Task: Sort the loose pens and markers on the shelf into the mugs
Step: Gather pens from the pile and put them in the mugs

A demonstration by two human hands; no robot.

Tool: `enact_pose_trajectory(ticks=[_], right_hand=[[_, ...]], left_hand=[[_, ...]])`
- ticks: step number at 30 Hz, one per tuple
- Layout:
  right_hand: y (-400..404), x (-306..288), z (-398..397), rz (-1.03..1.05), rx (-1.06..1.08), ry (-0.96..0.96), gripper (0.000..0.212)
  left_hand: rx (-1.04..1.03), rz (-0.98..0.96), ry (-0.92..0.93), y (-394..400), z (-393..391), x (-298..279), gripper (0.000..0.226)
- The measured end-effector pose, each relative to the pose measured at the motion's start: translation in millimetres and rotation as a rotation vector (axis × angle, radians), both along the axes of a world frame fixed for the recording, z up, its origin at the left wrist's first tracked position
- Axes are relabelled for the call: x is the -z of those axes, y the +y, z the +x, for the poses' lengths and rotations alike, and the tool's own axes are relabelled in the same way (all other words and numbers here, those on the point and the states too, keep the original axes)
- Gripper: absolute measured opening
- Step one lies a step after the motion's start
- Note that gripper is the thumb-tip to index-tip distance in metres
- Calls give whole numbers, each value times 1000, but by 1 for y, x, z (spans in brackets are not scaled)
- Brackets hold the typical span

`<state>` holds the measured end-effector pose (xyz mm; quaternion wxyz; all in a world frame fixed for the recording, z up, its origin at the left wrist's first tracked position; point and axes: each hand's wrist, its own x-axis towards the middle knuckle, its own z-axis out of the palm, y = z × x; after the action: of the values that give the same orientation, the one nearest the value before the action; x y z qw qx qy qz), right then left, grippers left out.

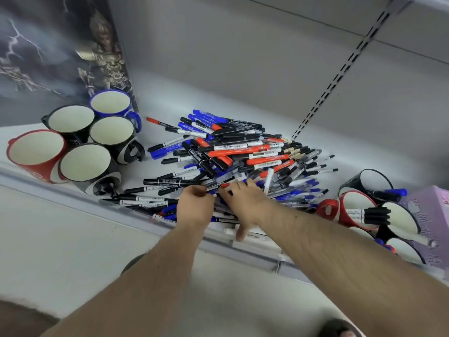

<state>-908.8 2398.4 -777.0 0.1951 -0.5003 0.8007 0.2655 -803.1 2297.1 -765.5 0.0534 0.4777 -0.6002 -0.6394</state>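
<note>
gathering is under way: a pen seems pinched by the left hand (194,203), the right hand (245,203) spread flat on the pile (243,154), sorting into mugs (73,142) required next.

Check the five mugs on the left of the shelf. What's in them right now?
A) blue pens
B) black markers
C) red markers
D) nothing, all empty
D: the blue mug, red mug and three black mugs all show bare cream insides, while only the red mug on the right visibly holds black markers.
</note>
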Motion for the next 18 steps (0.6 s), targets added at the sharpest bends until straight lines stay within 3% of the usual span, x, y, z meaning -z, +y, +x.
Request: enact_pose_trajectory(ticks=[3, 10, 18], right_hand=[[-2, 3, 3, -16, 36, -27, 129], [-17, 9, 8, -168, 202, -40, 71], [-30, 4, 8, -190, 265, -25, 15]], left_hand=[[28, -29, -29, -1, 3, 3, 25], [2, -19, -37, -2, 2, 2, 22], [-5, -45, -45, -1, 3, 2, 20]])
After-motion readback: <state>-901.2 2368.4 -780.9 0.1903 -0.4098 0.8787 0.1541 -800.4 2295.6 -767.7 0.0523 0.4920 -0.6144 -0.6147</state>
